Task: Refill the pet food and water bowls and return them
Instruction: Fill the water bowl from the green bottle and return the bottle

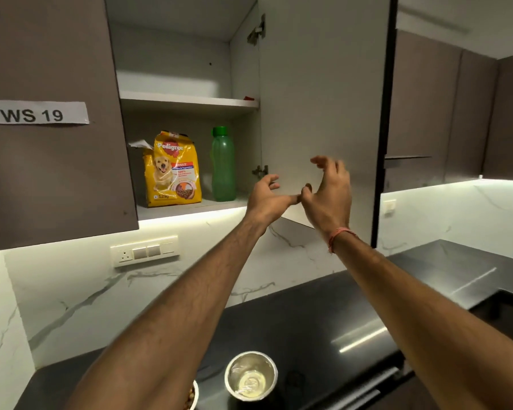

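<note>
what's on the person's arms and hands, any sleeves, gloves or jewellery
Both forearms are bare, with no sleeves in view and no gloves. The right hand has a thin reddish-orange thread band tied round its wrist. The left hand and its wrist show nothing worn; no rings or watch are visible.

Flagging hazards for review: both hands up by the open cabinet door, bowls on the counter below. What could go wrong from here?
1. The cabinet door stands open near head height; swinging it could catch the left hand or right hand, both beside it.
2. The steel bowl sits directly under the forearms; a dropped arm could knock it.
3. The food bag has a torn-open top; tipping it could spill.
</note>
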